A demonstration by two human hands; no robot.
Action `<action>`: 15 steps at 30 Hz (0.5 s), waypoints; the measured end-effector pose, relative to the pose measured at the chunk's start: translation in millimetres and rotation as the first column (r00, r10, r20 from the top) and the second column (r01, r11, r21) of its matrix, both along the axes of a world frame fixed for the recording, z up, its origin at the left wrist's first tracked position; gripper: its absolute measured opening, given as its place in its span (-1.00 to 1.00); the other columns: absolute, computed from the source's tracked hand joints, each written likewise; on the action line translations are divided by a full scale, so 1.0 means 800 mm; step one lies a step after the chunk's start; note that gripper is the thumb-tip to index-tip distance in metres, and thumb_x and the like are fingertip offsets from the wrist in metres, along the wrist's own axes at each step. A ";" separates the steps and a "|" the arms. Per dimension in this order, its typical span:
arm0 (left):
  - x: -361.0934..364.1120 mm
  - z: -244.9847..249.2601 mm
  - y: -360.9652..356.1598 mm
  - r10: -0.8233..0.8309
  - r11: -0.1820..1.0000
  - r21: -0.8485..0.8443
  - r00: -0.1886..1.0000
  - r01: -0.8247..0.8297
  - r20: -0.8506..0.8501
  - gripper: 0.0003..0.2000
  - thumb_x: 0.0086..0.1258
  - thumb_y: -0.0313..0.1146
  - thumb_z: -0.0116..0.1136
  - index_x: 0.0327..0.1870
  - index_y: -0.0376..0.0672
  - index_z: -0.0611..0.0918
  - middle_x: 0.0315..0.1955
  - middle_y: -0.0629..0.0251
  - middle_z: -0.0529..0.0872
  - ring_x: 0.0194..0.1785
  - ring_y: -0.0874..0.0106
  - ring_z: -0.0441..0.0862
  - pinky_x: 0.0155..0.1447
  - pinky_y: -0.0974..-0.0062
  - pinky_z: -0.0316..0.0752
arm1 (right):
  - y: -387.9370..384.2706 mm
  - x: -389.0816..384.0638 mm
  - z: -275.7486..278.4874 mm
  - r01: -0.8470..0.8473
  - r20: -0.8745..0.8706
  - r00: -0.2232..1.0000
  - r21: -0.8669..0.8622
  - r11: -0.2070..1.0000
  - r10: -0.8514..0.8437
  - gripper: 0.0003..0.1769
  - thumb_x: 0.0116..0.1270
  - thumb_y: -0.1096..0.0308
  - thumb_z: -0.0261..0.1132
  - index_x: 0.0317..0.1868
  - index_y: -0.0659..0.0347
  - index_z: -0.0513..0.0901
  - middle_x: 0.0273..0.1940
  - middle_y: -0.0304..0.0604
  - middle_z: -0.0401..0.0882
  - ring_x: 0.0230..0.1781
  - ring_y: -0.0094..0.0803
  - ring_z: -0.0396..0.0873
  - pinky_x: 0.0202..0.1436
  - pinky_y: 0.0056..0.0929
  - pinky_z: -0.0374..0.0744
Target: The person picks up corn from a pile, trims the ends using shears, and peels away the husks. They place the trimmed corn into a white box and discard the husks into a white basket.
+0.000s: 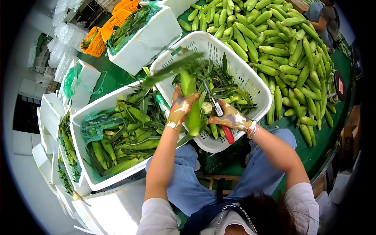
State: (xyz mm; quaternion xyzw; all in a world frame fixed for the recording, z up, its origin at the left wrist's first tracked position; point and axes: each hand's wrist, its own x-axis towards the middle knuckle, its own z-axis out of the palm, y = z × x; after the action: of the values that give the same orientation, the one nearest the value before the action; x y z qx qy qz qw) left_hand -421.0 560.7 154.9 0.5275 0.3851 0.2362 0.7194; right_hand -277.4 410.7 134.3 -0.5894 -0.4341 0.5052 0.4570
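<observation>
My left hand [181,105], in a patterned glove, is closed around a green ear of corn [188,83] in its husk, held upright with long leaves blurred at its top. My right hand [232,117], gloved the same way, grips red-handled shears [213,98]. Their metal blades point up beside the corn, close to its right side. Both hands are over a white slotted plastic basket [258,92], which holds cut leaves and husk pieces [235,94]. At my left stands a white foam box [88,172] with unpeeled corn ears [137,145] and a green plastic liner.
A large heap of trimmed green corn [286,58] spreads over the green floor [219,168] at the right and back. Another foam box [145,47] with leafy corn and orange crates [113,25] stand at the back left. Another person [323,21] sits at the far right.
</observation>
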 end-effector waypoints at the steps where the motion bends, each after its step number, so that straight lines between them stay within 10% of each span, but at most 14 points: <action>1: -0.001 -0.006 0.003 -0.059 0.994 0.088 0.998 0.057 0.014 -0.50 0.11 -0.41 0.30 0.08 -0.28 0.37 -0.18 0.21 0.59 -0.16 0.39 0.59 -0.08 0.45 0.54 | -0.004 0.003 0.003 -0.033 0.100 0.994 -0.056 0.998 0.039 -0.18 0.02 0.04 0.44 0.11 0.49 0.34 -0.05 0.11 0.48 -0.05 -0.28 0.46 0.05 -0.41 0.43; 6: -0.004 0.000 -0.025 -0.137 0.967 0.171 0.951 0.189 -0.278 -0.26 0.06 -0.41 0.31 0.27 -0.44 0.21 0.04 -0.01 0.52 0.03 0.26 0.55 0.08 0.46 0.47 | -0.004 0.009 -0.014 -0.022 0.205 0.978 -0.062 0.998 0.034 -0.16 0.01 -0.08 0.41 0.05 0.47 0.35 -0.16 0.10 0.50 -0.14 -0.24 0.47 -0.02 -0.37 0.45; 9: -0.011 -0.006 -0.032 -0.202 0.764 0.372 0.742 0.528 -0.640 -0.07 -0.09 -0.07 0.32 0.33 -0.36 0.21 0.23 -0.19 0.35 0.30 0.03 0.31 0.31 0.36 0.25 | 0.007 0.029 -0.013 -0.073 0.144 0.987 -0.019 0.997 0.075 -0.16 0.03 -0.10 0.39 0.05 0.48 0.34 -0.14 0.12 0.50 -0.12 -0.24 0.48 -0.03 -0.37 0.45; 15: -0.062 -0.028 -0.002 -0.489 0.790 0.172 0.775 0.588 -0.400 -0.06 -0.05 -0.27 0.42 0.35 -0.43 0.12 0.29 -0.08 0.26 0.31 0.23 0.30 0.32 0.46 0.21 | 0.004 0.046 -0.010 -0.293 0.187 0.935 -0.067 0.954 0.300 -0.30 0.02 0.01 0.43 0.00 0.38 0.42 -0.19 -0.05 0.53 -0.25 -0.42 0.49 -0.18 -0.45 0.48</action>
State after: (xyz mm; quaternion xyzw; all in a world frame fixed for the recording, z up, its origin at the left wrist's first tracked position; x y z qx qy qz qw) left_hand -470.3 558.8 132.2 0.7470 0.2936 -0.0218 0.5961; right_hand -241.0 413.7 126.6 -0.5724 -0.5509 0.5163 0.3198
